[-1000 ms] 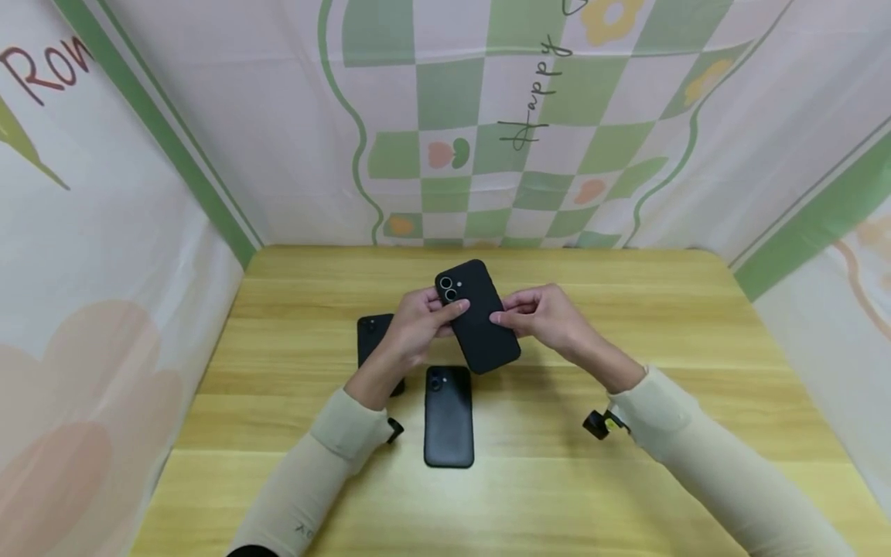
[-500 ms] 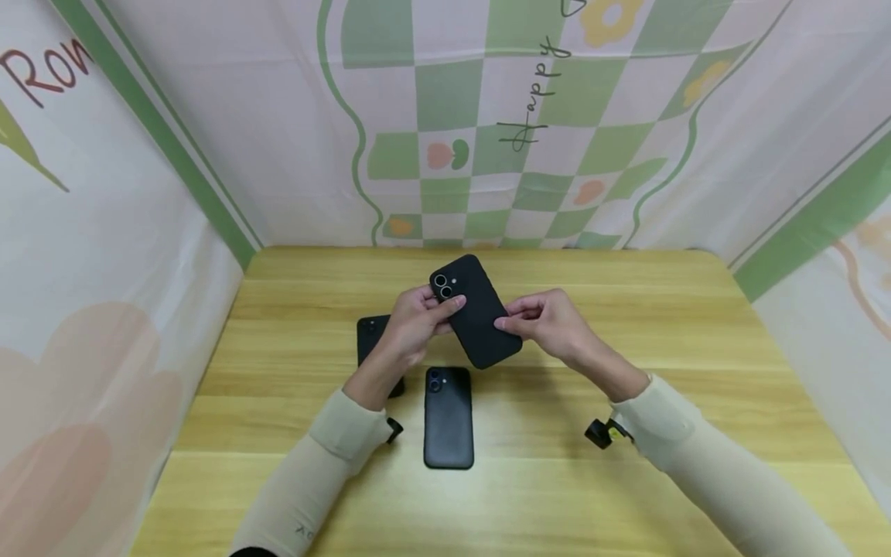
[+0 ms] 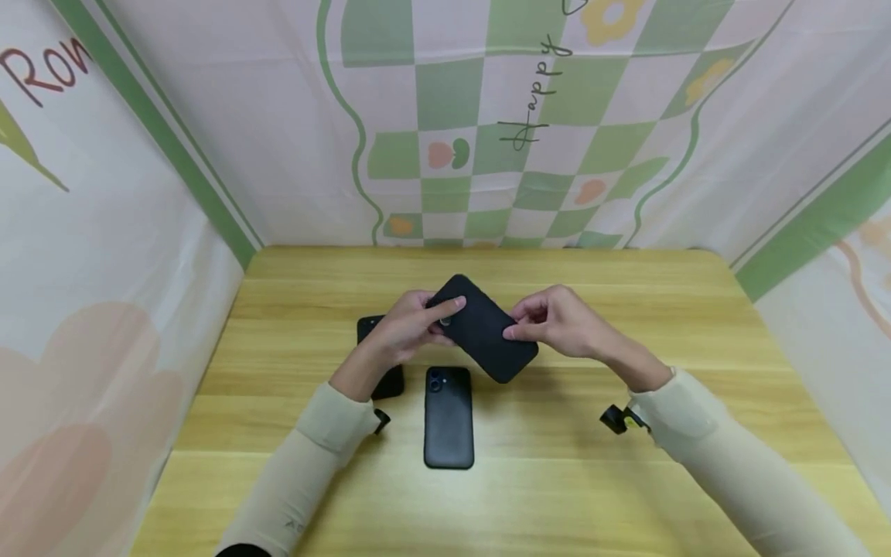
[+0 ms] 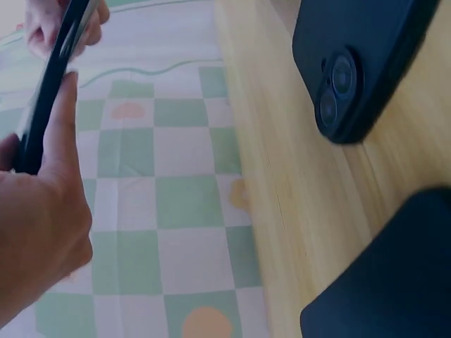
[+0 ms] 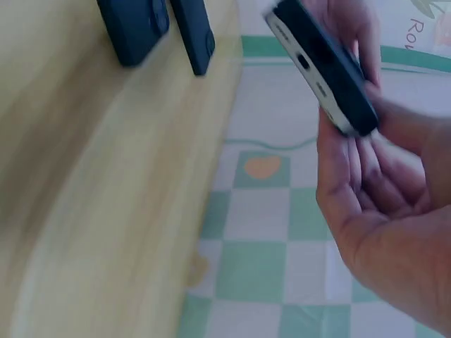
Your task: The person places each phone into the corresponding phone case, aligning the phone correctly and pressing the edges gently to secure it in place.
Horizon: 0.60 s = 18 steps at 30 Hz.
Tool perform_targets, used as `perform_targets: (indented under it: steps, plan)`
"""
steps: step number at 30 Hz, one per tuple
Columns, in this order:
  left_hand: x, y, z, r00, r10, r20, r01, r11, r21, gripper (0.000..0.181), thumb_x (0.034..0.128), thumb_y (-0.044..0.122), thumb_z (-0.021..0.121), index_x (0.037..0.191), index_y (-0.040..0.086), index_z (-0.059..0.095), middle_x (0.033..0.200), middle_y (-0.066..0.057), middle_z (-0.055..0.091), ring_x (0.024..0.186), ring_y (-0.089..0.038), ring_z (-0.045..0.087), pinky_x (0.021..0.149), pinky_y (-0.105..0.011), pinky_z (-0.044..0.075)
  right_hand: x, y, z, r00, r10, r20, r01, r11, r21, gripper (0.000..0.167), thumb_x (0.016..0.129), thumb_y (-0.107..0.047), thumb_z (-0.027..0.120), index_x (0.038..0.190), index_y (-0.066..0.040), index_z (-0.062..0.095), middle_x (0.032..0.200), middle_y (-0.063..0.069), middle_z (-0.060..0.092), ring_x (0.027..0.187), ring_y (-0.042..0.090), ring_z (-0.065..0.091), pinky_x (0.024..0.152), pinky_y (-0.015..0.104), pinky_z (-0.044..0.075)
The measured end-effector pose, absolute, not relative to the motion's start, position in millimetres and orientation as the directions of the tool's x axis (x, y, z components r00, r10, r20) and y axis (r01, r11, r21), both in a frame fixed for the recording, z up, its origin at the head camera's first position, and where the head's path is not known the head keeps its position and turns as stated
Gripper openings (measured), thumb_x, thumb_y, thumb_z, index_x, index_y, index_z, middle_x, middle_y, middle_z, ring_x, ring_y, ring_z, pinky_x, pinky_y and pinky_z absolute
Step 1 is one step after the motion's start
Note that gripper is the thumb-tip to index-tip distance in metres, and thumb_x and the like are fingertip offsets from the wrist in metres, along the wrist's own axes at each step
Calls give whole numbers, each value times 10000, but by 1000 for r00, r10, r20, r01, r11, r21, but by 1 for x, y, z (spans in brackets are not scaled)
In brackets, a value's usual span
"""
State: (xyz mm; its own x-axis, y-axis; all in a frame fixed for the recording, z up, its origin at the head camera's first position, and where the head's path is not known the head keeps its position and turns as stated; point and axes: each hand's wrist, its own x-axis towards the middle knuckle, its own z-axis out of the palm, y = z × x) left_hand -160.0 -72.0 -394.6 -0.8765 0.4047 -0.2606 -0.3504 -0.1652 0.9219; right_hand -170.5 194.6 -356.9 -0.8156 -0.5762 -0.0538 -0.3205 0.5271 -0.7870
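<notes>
A smartphone in a black case (image 3: 483,329) is held above the table, tilted, its back facing up and its camera corner partly covered by fingers. My left hand (image 3: 407,325) grips the camera end, thumb across the back. At the opposite end my right hand (image 3: 565,323) pinches the edge between thumb and fingers. The right wrist view shows a pale bottom edge with port openings (image 5: 303,62) inside the dark case. Below lies a dark phone or case (image 3: 448,425) with its camera side up. Another black one (image 3: 390,383) lies partly hidden under my left hand and wrist.
The wooden table (image 3: 626,480) meets a printed cloth backdrop (image 3: 459,93) along its far edge. Cloth walls (image 3: 90,271) stand at both sides. A small wrist camera (image 3: 614,418) juts out from my right cuff.
The held phone has turned anticlockwise and flatter, its lower end swinging right. My left thumb now covers more of the camera corner. The phones on the table have not moved.
</notes>
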Motion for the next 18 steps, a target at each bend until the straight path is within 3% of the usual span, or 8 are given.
perform_targets:
  steps: [6,14,18]
  plan:
    - [-156,-72,-395,-861,474,-186,-254,-83,964,339,1111,159,579,1336,-88,635,1117,-158,759,961,-204,765,889,-410,638,-173,199,-353,-770,-638,-17,-426,534,-730,49,936,-119,827,941,-70,831,768,-23,740,628,99,574,576,225,478]
    - [-152,-69,-394,-925,360,-126,-201,-179,963,311,1125,191,555,1321,-41,623,1129,-123,727,987,-192,749,894,-382,636,-177,206,-354,-863,-506,-4,-354,609,-710,143,964,-210,810,1031,-87,835,869,3,786,674,134,618,621,244,522]
    - [-151,-68,-393,-942,309,-134,-209,-223,952,330,1123,201,560,1344,-38,612,1222,-163,699,1026,-211,744,889,-369,636,-178,209,-355,-896,-443,-32,-274,608,-745,231,961,-271,816,1083,-76,830,886,24,792,748,170,698,677,257,564]
